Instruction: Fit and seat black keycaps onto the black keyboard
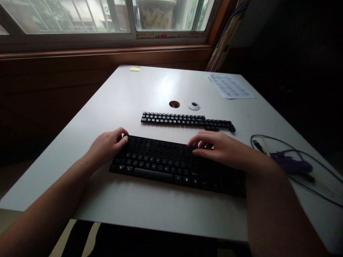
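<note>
I have the left hand [111,141] pinching the black plastic keyboard [160,166] corner; right hand [215,143] curled, grip unclear, nearer the loose black keycap rows [173,119], roughly parallel beyond.

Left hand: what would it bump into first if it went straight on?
The left hand touches the keyboard; past its corner, it would probably meet the loose keycaps first, though depth is unclear.
</note>
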`<state>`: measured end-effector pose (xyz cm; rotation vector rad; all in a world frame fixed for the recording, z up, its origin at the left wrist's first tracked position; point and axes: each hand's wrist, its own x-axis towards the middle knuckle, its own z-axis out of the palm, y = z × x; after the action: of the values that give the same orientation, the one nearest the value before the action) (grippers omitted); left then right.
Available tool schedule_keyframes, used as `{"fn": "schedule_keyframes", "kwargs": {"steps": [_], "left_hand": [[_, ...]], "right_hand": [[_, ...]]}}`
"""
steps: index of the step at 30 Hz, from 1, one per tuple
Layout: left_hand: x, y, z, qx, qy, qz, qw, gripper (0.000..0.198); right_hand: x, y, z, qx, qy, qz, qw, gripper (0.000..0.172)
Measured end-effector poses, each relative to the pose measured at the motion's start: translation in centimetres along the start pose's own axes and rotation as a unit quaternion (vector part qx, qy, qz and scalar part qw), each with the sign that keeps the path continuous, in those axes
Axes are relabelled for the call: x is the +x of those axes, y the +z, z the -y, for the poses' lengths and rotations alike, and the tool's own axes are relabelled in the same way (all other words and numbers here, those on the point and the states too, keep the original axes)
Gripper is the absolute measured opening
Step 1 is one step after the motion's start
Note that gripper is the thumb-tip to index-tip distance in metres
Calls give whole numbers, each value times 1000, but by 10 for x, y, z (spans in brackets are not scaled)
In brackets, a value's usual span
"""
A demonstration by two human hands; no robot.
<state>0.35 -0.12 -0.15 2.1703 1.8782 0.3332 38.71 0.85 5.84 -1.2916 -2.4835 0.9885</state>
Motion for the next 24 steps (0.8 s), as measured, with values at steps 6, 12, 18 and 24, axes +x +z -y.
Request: {"fn": "schedule_keyframes", "kwargs": {"steps": [6,12,18,24], "left_hand": [[-1,-2,-2,1,-5,-2,1000,33],[-2,-3,-5,-7,-8,0,1000,34],[-3,-4,-5,-16,-2,1,1000,33],[-2,-5,-6,-23,-4,3,1000,34]], "right_hand": [[1,0,-1,-18,9,-17,1000,22],[1,1,-9,-44,18,-26,999,22],[2,2,-12,-44,23,-30,998,23],[3,2,-12,-47,26,-30,998,23]]}}
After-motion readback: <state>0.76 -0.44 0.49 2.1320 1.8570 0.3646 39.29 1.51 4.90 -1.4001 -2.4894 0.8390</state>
